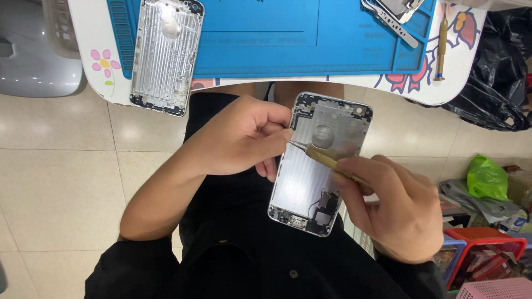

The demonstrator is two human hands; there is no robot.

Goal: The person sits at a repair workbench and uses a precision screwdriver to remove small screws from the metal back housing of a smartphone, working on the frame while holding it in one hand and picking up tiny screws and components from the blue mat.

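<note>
My left hand (239, 137) grips the left edge of an opened silver phone housing (320, 160), held tilted above my lap. My right hand (396, 207) pinches a gold-handled screwdriver (330, 162), whose tip rests at the housing's left edge next to my left thumb. Inside the housing are a round coil mark, a black flex cable and small parts at the lower end.
A second silver phone housing (164, 52) lies on the blue work mat (266, 39) of a small white table (100, 77). Metal phone parts (394, 14) and another gold screwdriver (441, 47) sit at its right. Black bag (496, 83), green bag (486, 178) and red baskets (482, 249) stand on the tiled floor.
</note>
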